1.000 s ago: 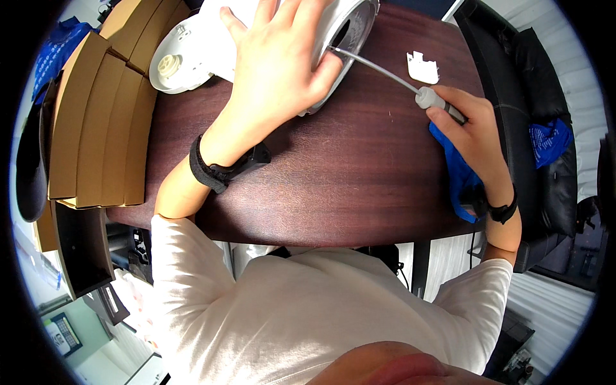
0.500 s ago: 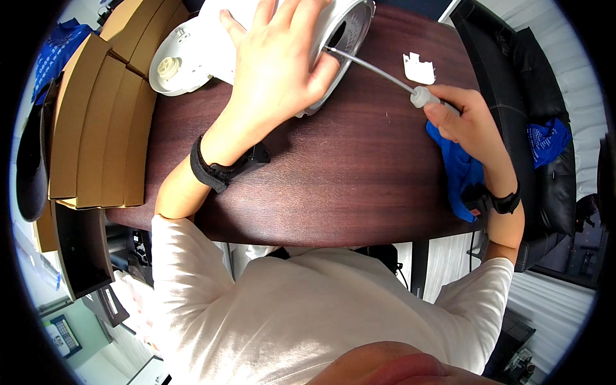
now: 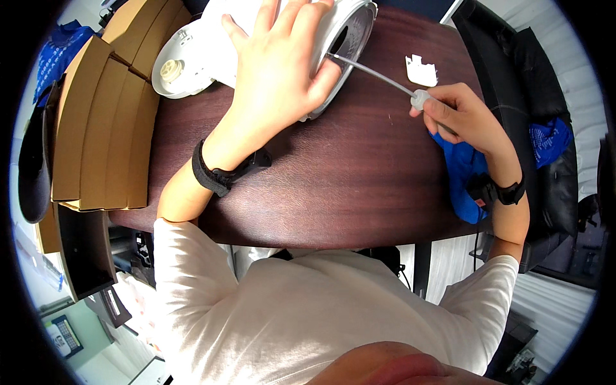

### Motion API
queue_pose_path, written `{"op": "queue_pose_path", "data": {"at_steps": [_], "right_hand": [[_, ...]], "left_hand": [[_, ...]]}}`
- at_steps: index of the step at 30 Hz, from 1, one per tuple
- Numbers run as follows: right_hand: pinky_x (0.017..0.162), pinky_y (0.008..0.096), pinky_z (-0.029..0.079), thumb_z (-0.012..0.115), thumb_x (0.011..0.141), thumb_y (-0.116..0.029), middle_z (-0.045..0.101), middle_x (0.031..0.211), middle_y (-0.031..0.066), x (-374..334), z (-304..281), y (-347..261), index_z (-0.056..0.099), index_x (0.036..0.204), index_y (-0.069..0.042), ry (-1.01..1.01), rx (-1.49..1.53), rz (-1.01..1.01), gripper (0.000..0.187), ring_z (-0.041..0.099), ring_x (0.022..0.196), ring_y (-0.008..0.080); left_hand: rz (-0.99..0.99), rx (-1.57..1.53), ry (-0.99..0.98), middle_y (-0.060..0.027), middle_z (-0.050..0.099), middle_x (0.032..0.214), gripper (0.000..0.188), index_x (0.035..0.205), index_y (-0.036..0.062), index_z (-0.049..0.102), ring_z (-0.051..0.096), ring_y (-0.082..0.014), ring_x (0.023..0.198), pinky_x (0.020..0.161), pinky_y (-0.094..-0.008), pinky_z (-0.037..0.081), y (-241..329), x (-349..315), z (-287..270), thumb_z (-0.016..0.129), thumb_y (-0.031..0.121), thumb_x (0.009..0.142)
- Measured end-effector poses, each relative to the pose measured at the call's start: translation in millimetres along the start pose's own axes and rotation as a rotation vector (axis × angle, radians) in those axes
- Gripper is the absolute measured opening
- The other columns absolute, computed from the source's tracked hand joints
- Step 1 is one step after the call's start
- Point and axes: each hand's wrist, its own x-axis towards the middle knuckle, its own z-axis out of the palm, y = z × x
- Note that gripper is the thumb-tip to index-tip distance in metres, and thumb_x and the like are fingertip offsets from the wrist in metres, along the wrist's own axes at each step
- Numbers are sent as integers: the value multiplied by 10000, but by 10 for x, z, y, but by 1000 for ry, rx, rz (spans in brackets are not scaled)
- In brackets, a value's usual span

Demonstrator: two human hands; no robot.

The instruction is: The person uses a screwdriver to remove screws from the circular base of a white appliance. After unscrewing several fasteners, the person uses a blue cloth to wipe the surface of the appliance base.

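Observation:
My left hand point(image 3: 276, 67) lies with its fingers spread over a white round appliance housing point(image 3: 221, 16), its thumb near the silvery rim. In my right hand point(image 3: 459, 115) is a screwdriver point(image 3: 378, 76), fingers closed round its pale handle. Its long thin shaft points left, and the tip meets the inside edge of the housing's rim beside my left thumb. Whether it sits on a screw I cannot tell. A small white plastic piece point(image 3: 421, 70) lies on the table beyond my right hand. Left of the housing rests a white round part point(image 3: 183, 48) with a cream knob-like piece.
Brown cardboard boxes point(image 3: 106, 128) stand along the left side of the dark wood table point(image 3: 321, 186). A blue cloth point(image 3: 463, 173) lies under my right wrist at the table's right edge. Past it is a black sofa point(image 3: 513, 77) with a blue bag point(image 3: 550, 142) on it.
My right hand has turned about the screwdriver handle, its fingers now wrapped differently. The tip stays at the rim, and my left hand keeps its place on the housing.

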Motion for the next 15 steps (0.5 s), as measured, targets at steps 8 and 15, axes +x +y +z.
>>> {"op": "queue_pose_path", "data": {"at_steps": [8,15], "right_hand": [[443,255,337,614,876,-410,535,560,56,-33,78,48,657,816,-15,352,-545,-320,402,479,446,117],[447,266,386,690,797,-400,586,607,77,-119,214,22,653,845,-30,571,-835,-439,375,532,457,160]], "left_hand": [[-8,5,23,-234,375,1378,623,1252,2,428,289,-465,1306,967,-731,179,51,-21,18,628,193,694],[3,22,36,-228,352,1394,635,1261,2,423,279,-459,1313,962,-731,190,51,-21,33,634,196,694]]}}
